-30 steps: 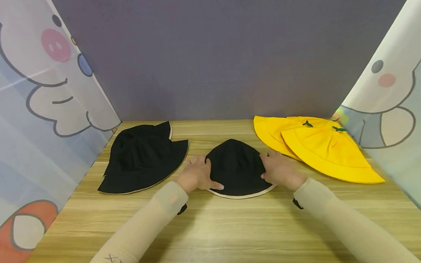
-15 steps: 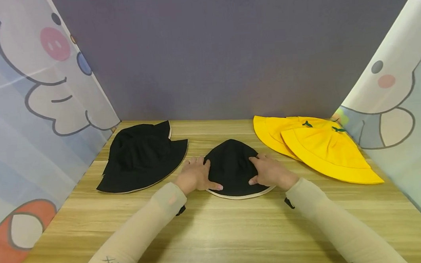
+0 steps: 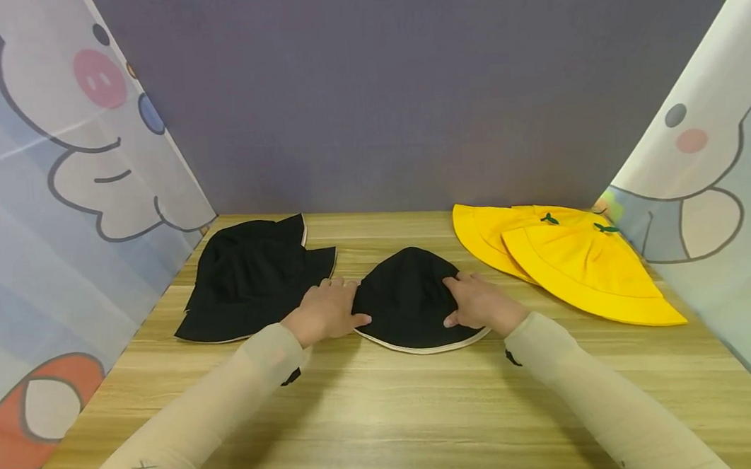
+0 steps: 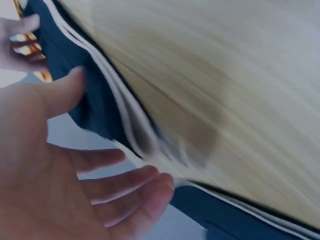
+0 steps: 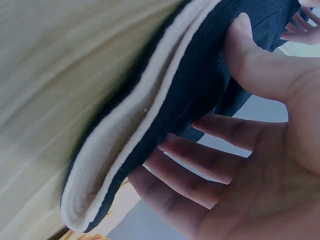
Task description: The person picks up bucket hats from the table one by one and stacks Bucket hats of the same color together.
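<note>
A black bucket hat (image 3: 411, 303) with a cream-edged brim lies flattened in the middle of the table. At its left side is my left hand (image 3: 325, 308), thumb tip over the brim and fingers spread. The left wrist view shows those fingers (image 4: 142, 185) loosely extended beside the hat's folded edge (image 4: 95, 95). My right hand (image 3: 477, 303) rests on the hat's right side. In the right wrist view its thumb (image 5: 245, 50) lies against the black cloth and the relaxed fingertips reach the far side of the hat (image 5: 200, 95).
More black hats (image 3: 250, 283) lie overlapped at the left, close to my left hand. Overlapping yellow hats (image 3: 581, 266) with small green sprouts lie at the back right. A grey panel (image 3: 406, 98) stands behind the wooden table (image 3: 398, 417), with cartoon-printed curtains on both sides.
My right hand has moved inward onto the black hat. My left hand has shifted left, and the hat's left edge now reaches farther left.
</note>
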The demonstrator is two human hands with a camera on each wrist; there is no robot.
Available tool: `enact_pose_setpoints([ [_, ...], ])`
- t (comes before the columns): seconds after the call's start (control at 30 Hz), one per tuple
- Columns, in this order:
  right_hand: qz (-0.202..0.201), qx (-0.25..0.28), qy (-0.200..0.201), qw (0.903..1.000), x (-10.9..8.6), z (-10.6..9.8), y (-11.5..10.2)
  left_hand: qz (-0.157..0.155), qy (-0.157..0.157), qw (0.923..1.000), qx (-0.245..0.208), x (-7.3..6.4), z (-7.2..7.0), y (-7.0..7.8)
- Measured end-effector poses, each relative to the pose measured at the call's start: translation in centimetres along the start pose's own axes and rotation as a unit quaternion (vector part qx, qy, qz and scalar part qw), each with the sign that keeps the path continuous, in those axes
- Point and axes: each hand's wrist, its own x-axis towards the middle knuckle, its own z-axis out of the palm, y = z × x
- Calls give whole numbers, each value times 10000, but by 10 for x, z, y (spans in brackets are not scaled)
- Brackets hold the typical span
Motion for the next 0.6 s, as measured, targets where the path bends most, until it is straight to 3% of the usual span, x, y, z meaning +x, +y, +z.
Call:
enact_pose_setpoints([
  [0.23, 9, -113, -51, 9999, 3, -1, 0, -364, 378, 9981, -323, 0, 1, -48],
  [0.4, 77, -143, -159, 9997, 5, -2, -1, -726, 790, 9942, -77, -2, -3, -85],
  [0.5, 100, -113, -199, 9997, 6, -2, -2, -1057, 854, 9905, 213, -6, -8, -105],
  [0.6, 74, -58, -189, 9998, 5, -1, -2, -1408, 685, 9872, 308, -14, -13, -124],
])
